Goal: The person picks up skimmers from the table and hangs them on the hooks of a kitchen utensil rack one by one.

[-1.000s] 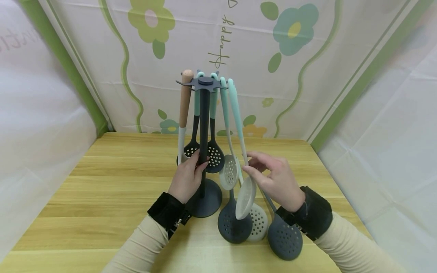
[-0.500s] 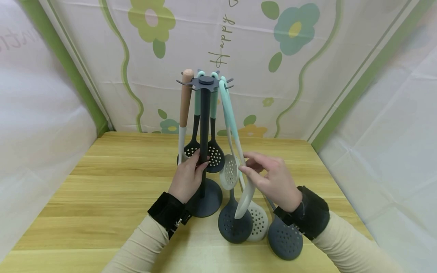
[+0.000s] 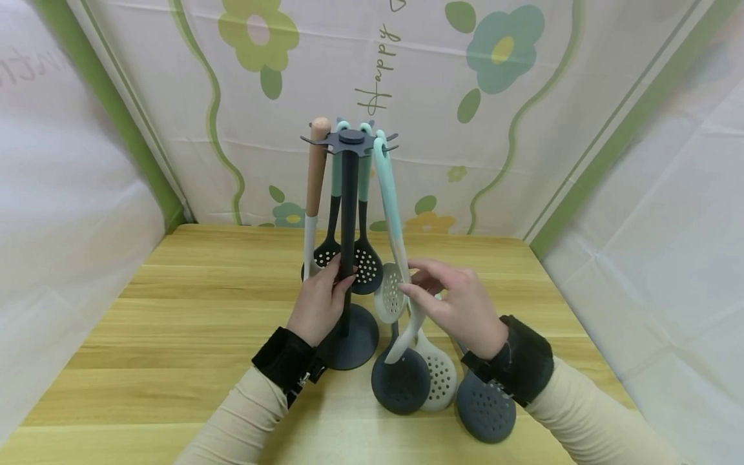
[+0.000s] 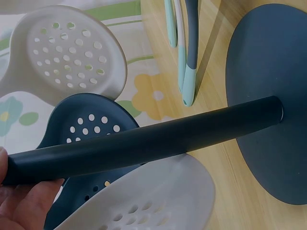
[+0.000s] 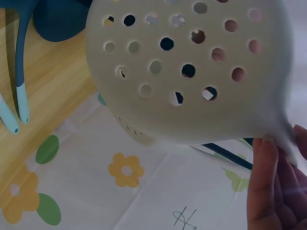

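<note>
My left hand (image 3: 316,303) grips the dark pole (image 3: 349,206) of a utensil stand, below several hanging utensils. With thumb and fingers, my right hand (image 3: 462,307) pinches the lower shaft of a white skimmer (image 5: 187,120) with a mint handle (image 3: 388,194). The handle's top end meets a hook on the right of the stand's crown (image 3: 351,138); whether the hook passes through the hole is too small to tell. Another white skimmer (image 3: 389,294) hangs just behind. Two black skimmers (image 3: 367,265) and a utensil with a brown handle (image 3: 316,174) hang from other hooks.
Right of the stand's round base (image 3: 363,336), a dark skimmer (image 3: 400,387), a white skimmer (image 3: 440,378) and another dark skimmer (image 3: 487,410) lie on the wooden table (image 3: 192,361). A flowered cloth (image 3: 261,161) hangs behind the table.
My right hand has moved left with the white skimmer. Its handle top has come in from right of the crown to the hook, and its bowl has turned edge-on. My left hand stays put.
</note>
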Demonstrator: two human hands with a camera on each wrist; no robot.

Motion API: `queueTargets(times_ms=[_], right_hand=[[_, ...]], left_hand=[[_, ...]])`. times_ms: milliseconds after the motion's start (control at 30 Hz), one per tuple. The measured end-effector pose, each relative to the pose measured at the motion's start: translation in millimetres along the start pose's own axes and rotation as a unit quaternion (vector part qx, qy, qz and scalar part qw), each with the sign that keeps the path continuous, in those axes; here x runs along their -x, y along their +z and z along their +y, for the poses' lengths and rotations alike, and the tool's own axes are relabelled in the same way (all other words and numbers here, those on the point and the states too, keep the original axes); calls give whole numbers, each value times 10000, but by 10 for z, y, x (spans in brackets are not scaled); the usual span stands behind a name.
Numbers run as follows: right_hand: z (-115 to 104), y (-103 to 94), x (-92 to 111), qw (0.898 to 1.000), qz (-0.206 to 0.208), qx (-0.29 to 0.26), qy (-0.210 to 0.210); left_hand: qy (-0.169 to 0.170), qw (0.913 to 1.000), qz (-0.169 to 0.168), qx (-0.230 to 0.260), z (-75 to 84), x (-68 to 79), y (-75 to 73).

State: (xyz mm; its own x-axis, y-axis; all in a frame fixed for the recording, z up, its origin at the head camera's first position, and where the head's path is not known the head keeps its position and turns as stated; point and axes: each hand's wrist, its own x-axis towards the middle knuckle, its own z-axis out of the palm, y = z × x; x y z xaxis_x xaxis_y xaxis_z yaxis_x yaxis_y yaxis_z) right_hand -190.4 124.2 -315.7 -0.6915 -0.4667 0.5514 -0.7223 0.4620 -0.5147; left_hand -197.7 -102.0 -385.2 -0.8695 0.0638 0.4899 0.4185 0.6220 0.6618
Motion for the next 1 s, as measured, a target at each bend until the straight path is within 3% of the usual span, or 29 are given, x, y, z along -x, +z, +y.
queueTargets(times_ms=[400,833,1000], right_hand=[[70,49,-32,9984,-435,344,147],[124,53,-8,9970,-698,59,322],[218,31,34,9973,-657,70,322]], left_hand=[[212,9997,125,0,-33,6,24],[-141,9994,-259,184,63,-39,-77],[-37,9995,-157,269,141,-97,-142]])
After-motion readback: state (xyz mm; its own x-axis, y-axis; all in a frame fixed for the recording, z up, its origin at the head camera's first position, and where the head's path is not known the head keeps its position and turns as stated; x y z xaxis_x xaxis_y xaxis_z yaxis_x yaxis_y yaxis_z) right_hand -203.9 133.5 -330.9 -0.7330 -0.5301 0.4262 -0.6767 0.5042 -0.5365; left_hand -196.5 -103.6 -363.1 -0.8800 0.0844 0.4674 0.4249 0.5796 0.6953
